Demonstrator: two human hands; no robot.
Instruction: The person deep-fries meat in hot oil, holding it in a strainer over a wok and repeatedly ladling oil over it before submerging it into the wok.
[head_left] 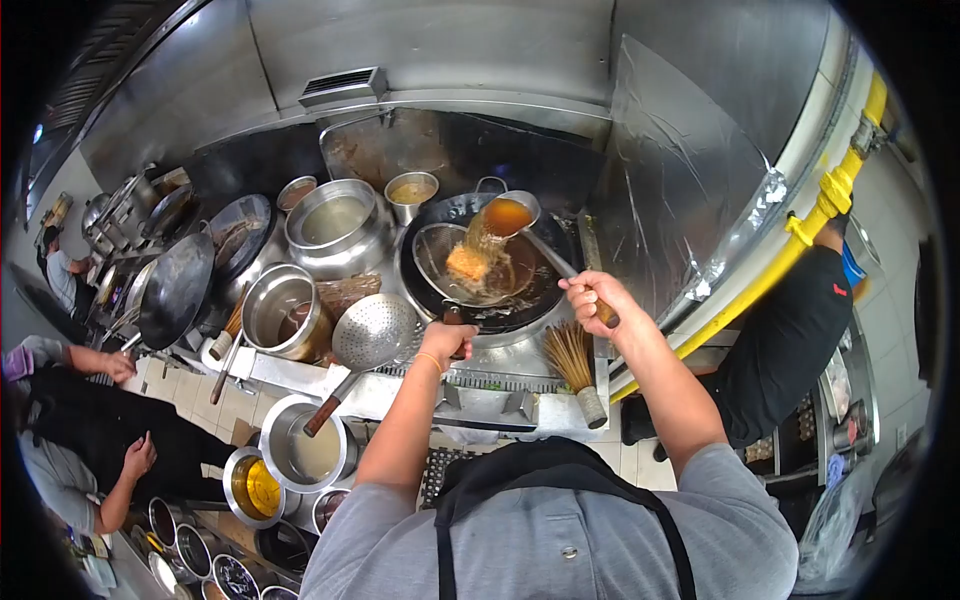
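Observation:
My left hand (447, 341) is wrapped round the wooden handle of a wire mesh strainer (432, 250) over a black wok (425, 295). A golden fried piece of food (467, 263) lies in the mesh. In my right hand (602, 297) is the handle of a ladle (508, 216), its bowl tilted over the strainer and full of amber liquid. Liquid streams from the bowl onto the food, and the dark liquid in the wok looks bubbly. A perforated skimmer (374, 332) rests left of my left hand. Below my right hand stands a bamboo wok brush (572, 358).
Metal pots (287, 308) and a large pot (332, 214) stand left of the wok. More woks (178, 290) sit further left. A bowl of yellow oil (257, 488) is below. People stand at left (100, 430) and right (795, 340). A yellow pipe (826, 205) runs along the right.

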